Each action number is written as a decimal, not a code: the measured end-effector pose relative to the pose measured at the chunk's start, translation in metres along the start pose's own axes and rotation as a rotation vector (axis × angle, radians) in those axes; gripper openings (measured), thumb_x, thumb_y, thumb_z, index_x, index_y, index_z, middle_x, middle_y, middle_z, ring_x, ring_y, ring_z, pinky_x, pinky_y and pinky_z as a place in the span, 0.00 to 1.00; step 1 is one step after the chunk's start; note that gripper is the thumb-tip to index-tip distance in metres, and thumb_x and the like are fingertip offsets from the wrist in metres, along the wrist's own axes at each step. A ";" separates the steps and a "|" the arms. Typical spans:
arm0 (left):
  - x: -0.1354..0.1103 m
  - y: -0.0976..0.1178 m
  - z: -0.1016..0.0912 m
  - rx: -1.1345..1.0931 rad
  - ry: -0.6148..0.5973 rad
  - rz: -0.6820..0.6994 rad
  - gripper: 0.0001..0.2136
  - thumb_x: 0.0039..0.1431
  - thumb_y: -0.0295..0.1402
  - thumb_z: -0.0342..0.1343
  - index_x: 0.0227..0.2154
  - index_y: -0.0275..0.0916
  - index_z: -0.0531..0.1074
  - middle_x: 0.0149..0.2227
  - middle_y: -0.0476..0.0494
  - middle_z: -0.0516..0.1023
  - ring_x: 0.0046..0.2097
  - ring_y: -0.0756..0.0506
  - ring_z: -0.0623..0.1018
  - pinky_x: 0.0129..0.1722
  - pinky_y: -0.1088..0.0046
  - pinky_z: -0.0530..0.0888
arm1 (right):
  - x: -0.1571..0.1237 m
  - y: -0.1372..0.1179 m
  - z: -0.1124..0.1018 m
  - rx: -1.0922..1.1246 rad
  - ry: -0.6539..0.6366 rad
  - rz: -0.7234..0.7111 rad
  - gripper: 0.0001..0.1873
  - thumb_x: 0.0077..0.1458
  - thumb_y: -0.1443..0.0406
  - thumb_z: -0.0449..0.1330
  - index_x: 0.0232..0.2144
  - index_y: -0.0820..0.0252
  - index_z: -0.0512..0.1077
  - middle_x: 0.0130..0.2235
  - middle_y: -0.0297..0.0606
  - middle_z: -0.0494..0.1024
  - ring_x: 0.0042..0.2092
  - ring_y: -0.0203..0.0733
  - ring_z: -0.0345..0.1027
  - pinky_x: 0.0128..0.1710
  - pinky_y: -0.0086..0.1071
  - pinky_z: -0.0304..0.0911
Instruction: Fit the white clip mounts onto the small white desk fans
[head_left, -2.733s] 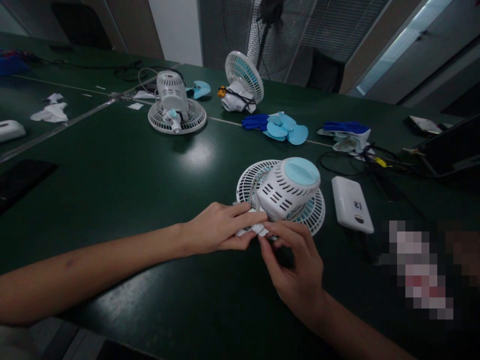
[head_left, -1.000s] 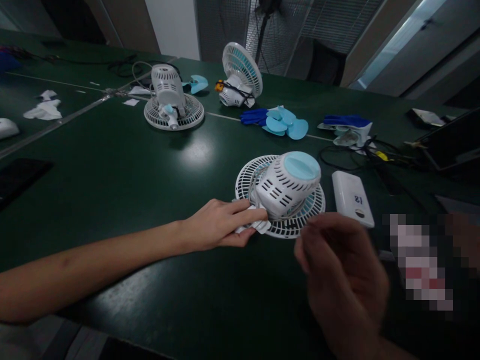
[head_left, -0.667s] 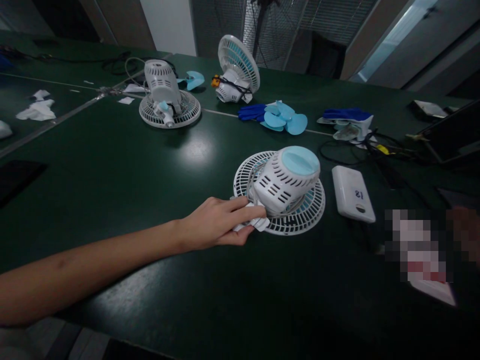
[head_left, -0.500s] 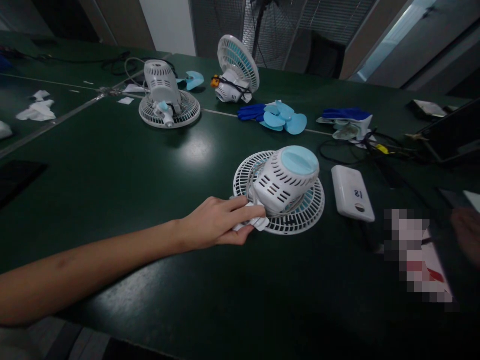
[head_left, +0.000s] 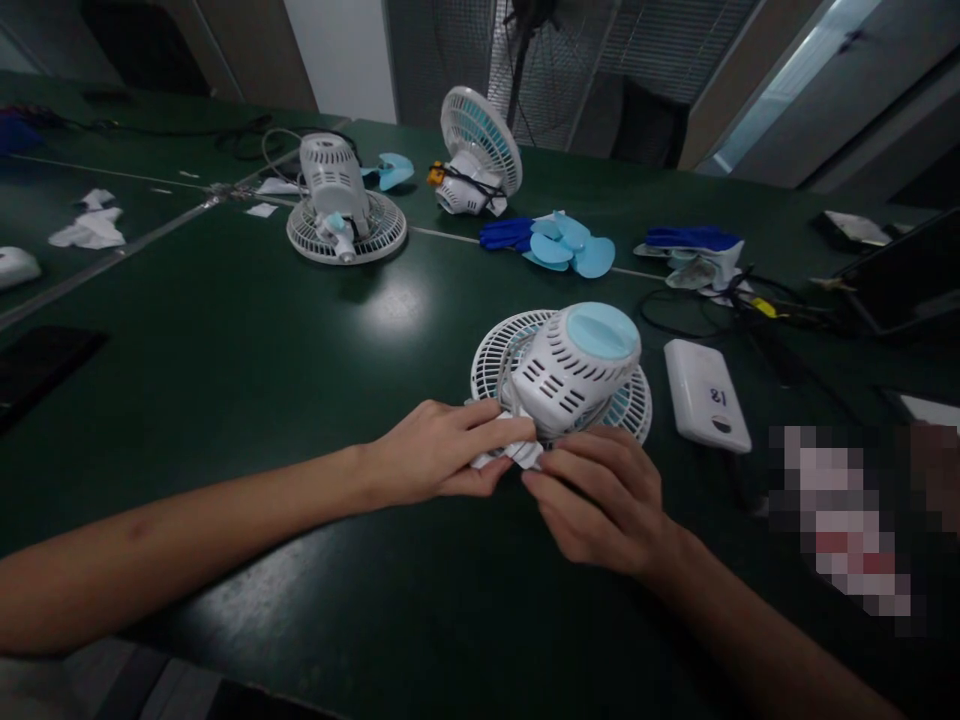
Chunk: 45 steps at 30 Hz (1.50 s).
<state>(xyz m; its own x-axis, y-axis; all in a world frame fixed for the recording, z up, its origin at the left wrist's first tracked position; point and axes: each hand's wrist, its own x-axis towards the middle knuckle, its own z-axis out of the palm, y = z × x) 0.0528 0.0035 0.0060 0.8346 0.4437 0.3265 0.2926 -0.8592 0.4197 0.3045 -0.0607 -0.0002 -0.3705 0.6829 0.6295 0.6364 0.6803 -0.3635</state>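
A white fan [head_left: 551,385] with a light-blue base lies face down on its round grille on the dark green table. At its near-left edge, my left hand [head_left: 450,450] is closed on a crumpled white tissue [head_left: 529,455], pressed close against the grille. My right hand [head_left: 604,495] is at the near edge of the fan, its fingertips pinched together at the right end of the same tissue. The fingers partly cover the tissue and the front rim of the grille.
A white power bank [head_left: 706,395] lies right of the fan. Farther back are blue fan blades [head_left: 571,245], gloves [head_left: 690,255], a second fan [head_left: 345,225] and a third fan [head_left: 480,150]. Cables [head_left: 780,300] run at the right. Crumpled paper [head_left: 90,225] lies left.
My right hand has come in from the right and reached the tissue beside my left hand. My left hand keeps its hold; the view has tilted slightly.
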 end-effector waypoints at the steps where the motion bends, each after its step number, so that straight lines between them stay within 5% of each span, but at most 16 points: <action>1: 0.000 0.000 0.000 0.002 -0.004 -0.001 0.15 0.75 0.39 0.46 0.60 0.43 0.62 0.43 0.46 0.73 0.33 0.50 0.72 0.29 0.77 0.70 | 0.007 -0.002 0.006 -0.054 -0.046 -0.142 0.20 0.54 0.69 0.68 0.47 0.42 0.76 0.43 0.29 0.84 0.43 0.46 0.77 0.44 0.43 0.73; 5: 0.000 0.000 0.002 0.003 0.000 0.005 0.15 0.75 0.39 0.45 0.60 0.43 0.62 0.42 0.47 0.72 0.33 0.50 0.72 0.29 0.77 0.70 | 0.011 0.004 -0.003 -0.166 -0.007 -0.316 0.21 0.53 0.73 0.68 0.47 0.49 0.76 0.43 0.33 0.85 0.42 0.46 0.77 0.40 0.42 0.73; 24: 0.000 -0.001 0.003 0.000 0.001 0.000 0.16 0.75 0.40 0.45 0.60 0.43 0.63 0.43 0.46 0.73 0.34 0.50 0.73 0.30 0.77 0.71 | 0.010 -0.006 0.002 -0.220 0.061 -0.148 0.15 0.54 0.68 0.70 0.43 0.52 0.75 0.33 0.33 0.81 0.36 0.45 0.75 0.38 0.40 0.72; 32: 0.000 0.000 0.002 0.024 0.019 0.005 0.15 0.75 0.40 0.45 0.58 0.42 0.65 0.42 0.46 0.73 0.33 0.50 0.73 0.29 0.77 0.71 | 0.006 -0.038 0.010 0.071 0.010 0.312 0.03 0.64 0.66 0.63 0.36 0.55 0.73 0.22 0.24 0.69 0.19 0.30 0.60 0.21 0.28 0.58; 39: 0.000 0.000 0.002 0.033 0.016 0.006 0.15 0.75 0.39 0.46 0.59 0.44 0.63 0.42 0.46 0.73 0.33 0.50 0.73 0.29 0.77 0.70 | 0.008 -0.047 0.014 0.527 -0.093 0.703 0.17 0.69 0.58 0.57 0.27 0.57 0.69 0.21 0.27 0.67 0.20 0.30 0.60 0.19 0.26 0.55; 45: -0.001 -0.001 0.003 0.055 0.018 0.009 0.16 0.75 0.40 0.46 0.60 0.44 0.63 0.43 0.46 0.73 0.33 0.50 0.73 0.27 0.76 0.69 | 0.008 -0.054 0.014 0.872 -0.138 0.962 0.19 0.69 0.50 0.55 0.33 0.57 0.69 0.20 0.23 0.64 0.17 0.27 0.53 0.16 0.23 0.49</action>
<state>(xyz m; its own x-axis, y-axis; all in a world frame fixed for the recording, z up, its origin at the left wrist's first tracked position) 0.0536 0.0030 0.0030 0.8290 0.4397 0.3454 0.3106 -0.8758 0.3694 0.2577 -0.0880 0.0146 -0.1145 0.9757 -0.1870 0.0580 -0.1814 -0.9817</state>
